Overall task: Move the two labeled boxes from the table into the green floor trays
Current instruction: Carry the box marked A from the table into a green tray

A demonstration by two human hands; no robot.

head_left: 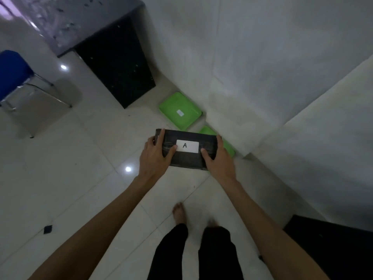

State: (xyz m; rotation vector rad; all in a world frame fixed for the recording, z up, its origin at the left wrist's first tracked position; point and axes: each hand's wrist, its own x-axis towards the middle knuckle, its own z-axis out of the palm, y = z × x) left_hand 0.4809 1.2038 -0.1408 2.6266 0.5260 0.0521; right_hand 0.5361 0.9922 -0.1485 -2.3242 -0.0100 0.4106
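While both hands grip it, box A (186, 151) (label up) lies crosswise — level.

Held clear of the floor by left hand (156, 153) and right hand (217, 158): black box (186, 156).
Directly beyond the grip: near green tray (228, 147), largely covered by the box.
Further beyond, slightly left: far green tray (177, 106), open from above.
Right of the grip: white wall (282, 77), close.
Beyond left: dark table (115, 63), blue chair (14, 71).
Left of the grip: bare tiled floor (70, 158).
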